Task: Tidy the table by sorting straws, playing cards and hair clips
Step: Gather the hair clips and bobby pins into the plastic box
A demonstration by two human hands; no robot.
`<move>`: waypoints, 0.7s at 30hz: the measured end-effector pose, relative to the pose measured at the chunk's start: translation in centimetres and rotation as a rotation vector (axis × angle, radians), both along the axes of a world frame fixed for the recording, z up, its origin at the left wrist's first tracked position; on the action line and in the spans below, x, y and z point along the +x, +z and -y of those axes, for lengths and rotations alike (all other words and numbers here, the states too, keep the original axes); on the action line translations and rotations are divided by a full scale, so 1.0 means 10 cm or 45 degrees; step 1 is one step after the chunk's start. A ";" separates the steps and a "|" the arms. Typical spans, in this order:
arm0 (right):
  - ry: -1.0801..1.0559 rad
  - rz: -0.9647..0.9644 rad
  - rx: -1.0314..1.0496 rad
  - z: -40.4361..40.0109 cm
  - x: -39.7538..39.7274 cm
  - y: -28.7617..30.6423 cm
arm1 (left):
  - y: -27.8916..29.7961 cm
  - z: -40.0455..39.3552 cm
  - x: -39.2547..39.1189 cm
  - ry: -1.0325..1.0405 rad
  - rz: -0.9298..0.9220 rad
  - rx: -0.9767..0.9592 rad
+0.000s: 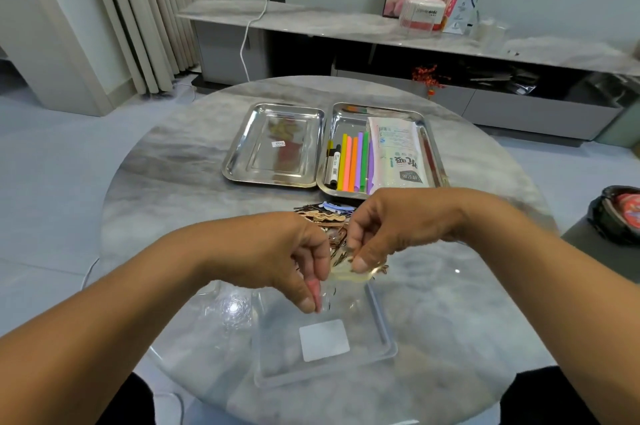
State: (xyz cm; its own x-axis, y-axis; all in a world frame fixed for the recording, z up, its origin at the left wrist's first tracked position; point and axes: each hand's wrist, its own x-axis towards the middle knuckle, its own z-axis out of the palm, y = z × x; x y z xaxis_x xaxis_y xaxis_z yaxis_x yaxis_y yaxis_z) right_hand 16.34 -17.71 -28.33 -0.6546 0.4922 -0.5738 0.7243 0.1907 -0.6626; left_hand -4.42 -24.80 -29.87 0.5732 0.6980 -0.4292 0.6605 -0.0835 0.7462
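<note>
A round marble table (166, 182) in a living room, a low media shelf (346, 23) and curtains (138, 9) behind it. Over a clear plastic tray (384, 331) near my edge of the table, my left hand (287, 255) pinches a pink clip (316, 293) between thumb and fingers, its tip pointing down into the tray. My right hand (384, 230) pinches a pale, translucent clip (346, 275) just beside it. Past my hands lies a heap of hair clips (329, 213) on the tabletop. At the far side sit two steel trays side by side: the left tray (239, 161) holds only reflections I cannot make out, while the right tray (429, 137) holds coloured straws (353, 161), a marker (335, 165) and a white packet (398, 151).
</note>
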 end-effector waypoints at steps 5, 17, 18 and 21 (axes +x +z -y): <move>0.059 0.090 0.079 0.09 -0.13 -0.08 | -0.01 -0.02 -0.01 0.006 -0.106 0.050; -0.286 -0.075 0.505 -0.09 -0.13 -0.16 | -0.16 -0.14 -0.12 0.063 -0.349 0.282; -0.297 -0.107 0.562 -0.09 -0.13 -0.15 | -0.16 -0.16 -0.13 0.079 -0.339 0.279; -0.084 -0.272 0.351 0.10 -0.23 -0.03 | -0.16 -0.19 -0.19 0.117 -0.268 0.219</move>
State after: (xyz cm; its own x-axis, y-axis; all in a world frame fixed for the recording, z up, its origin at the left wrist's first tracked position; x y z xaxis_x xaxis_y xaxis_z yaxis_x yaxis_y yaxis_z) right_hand 14.02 -18.69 -28.67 -0.7073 0.6546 -0.2668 0.5913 0.3411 -0.7308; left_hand -6.35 -22.86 -31.50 0.4147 0.8161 -0.4026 0.8101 -0.1295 0.5719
